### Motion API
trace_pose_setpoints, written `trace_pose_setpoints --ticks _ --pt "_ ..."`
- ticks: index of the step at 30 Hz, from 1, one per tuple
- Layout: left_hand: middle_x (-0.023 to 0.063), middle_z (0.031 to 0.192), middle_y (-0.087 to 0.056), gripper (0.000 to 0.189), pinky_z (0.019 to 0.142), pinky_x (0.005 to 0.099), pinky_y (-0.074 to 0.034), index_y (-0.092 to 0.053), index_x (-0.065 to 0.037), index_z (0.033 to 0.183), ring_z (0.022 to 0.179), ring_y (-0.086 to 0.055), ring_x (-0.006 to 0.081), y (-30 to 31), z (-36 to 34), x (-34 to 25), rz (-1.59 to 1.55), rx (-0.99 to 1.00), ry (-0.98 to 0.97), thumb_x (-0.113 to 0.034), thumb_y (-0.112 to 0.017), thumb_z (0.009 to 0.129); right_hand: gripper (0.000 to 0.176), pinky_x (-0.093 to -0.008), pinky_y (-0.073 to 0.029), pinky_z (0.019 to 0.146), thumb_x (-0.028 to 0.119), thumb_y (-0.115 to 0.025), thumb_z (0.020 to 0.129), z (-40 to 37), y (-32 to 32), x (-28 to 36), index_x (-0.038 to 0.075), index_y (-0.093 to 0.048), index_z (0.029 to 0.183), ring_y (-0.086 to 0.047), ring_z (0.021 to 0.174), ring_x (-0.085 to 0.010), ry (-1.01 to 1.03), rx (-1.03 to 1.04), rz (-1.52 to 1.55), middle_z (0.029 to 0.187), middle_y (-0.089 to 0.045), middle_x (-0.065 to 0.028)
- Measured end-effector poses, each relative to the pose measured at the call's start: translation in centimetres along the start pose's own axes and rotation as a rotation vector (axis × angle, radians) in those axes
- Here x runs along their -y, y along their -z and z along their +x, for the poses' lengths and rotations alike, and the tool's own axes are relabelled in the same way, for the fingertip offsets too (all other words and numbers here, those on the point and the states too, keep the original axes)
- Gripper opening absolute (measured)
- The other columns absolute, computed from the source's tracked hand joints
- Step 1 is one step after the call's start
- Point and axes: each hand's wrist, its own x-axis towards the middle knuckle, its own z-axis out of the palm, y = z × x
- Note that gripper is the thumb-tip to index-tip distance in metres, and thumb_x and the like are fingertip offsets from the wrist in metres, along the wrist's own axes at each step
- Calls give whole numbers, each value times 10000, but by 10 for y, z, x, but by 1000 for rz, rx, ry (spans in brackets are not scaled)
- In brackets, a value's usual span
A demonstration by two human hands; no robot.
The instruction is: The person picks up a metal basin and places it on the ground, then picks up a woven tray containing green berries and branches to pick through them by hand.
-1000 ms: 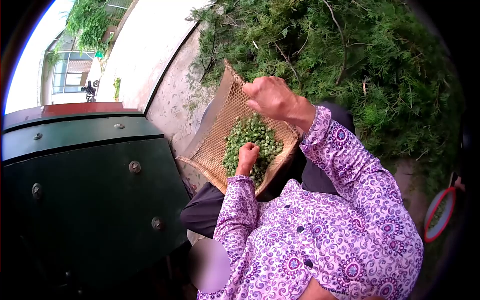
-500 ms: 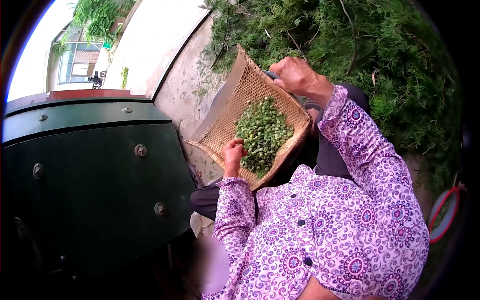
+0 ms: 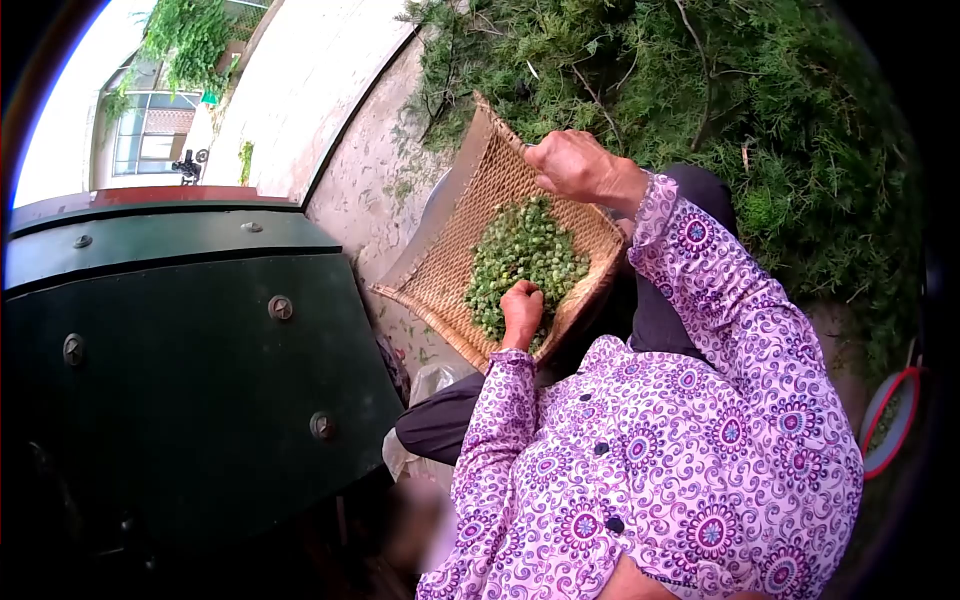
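Note:
A woven basket (image 3: 440,270) with a wide flat edge rests tilted at my lap. Small green seed cones or fruits (image 3: 520,245) lie heaped in it. My left hand (image 3: 522,305) is on the near part of the heap, its fingers pinched together; whatever is between the fingertips is too small to make out. At the basket's far right side, my right hand (image 3: 580,168) is closed on the rim, with the fingertips partly hidden.
Cut evergreen branches (image 3: 640,80) are piled beyond the basket. A dark green metal box or door (image 3: 190,380) with round studs stands on the left. Concrete ground (image 3: 370,150) shows between them. A red-rimmed round object (image 3: 890,425) is at the right.
My left hand has moved right, from the heap's left edge onto the cones. My right hand has shifted slightly left along the rim, and its fingers have curled more.

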Motion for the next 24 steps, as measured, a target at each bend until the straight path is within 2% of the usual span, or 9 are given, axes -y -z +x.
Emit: trace_pose_setpoints --ticks 3,6,8,9,11,13,19,22,24 --pt "14 671 -567 100 420 242 -448 -600 -28 853 528 -520 95 25 -1 -3 -485 83 323 -51 -575 759 119 -373 -458 563 95 -625 732 -3 0 -2 46 -518 752 -546 560 -239 39 -39 51 574 -501 -92" --pt "11 674 -559 108 423 239 -447 -598 -30 865 503 -502 90 34 -2 -14 -592 94 365 -53 -569 763 124 -371 -473 573 93 -631 728 1 -5 -6 48 -535 792 -563 574 -254 51 -31 2 582 -516 -102" --pt "-3 653 -541 113 424 234 -444 -596 -34 876 498 -488 81 30 1 -27 -530 197 337 -61 -562 772 34 -376 -490 571 58 -549 722 0 -4 -4 27 -548 734 -575 584 -253 68 -44 -13 607 -537 -126" --pt "21 672 -585 140 488 262 -471 -609 -29 884 550 -534 103 6 11 2 -372 199 229 -73 -569 756 102 -380 -507 569 24 -468 716 -2 -3 -5 6 -560 675 -587 594 -251 87 -58 -33 632 -557 -150" --pt "112 723 -636 175 613 325 -488 -639 -44 862 625 -605 221 -3 8 -17 -46 154 -67 -98 -588 704 114 -378 -504 566 21 -459 716 -2 -7 -8 15 -563 672 -583 590 -249 80 -58 -17 628 -554 -147" --pt "167 822 -623 164 702 426 -474 -612 -53 832 796 -588 353 -4 5 -40 306 182 -108 -144 -567 702 127 -376 -500 563 17 -449 717 -1 -8 -9 24 -566 668 -580 586 -247 74 -60 0 625 -551 -144" --pt "188 822 -612 126 696 448 -465 -593 -58 784 804 -581 369 -14 10 -36 471 228 -95 -147 -556 702 136 -370 -492 546 31 -442 729 -1 -4 -10 40 -551 648 -565 579 -246 56 -36 25 616 -542 -142" --pt "166 747 -615 131 642 398 -473 -596 -37 744 707 -601 301 -4 8 -18 244 209 -7 -153 -583 684 127 -370 -503 547 22 -438 735 -2 -3 -10 28 -542 662 -562 581 -239 94 -40 -39 612 -531 -137" --pt "39 628 -543 94 506 319 -455 -552 -55 735 541 -532 169 8 8 -5 -256 335 236 -138 -589 756 122 -368 -509 548 14 -436 737 0 -7 -14 25 -539 673 -563 582 -234 79 -12 -35 613 -528 -131"
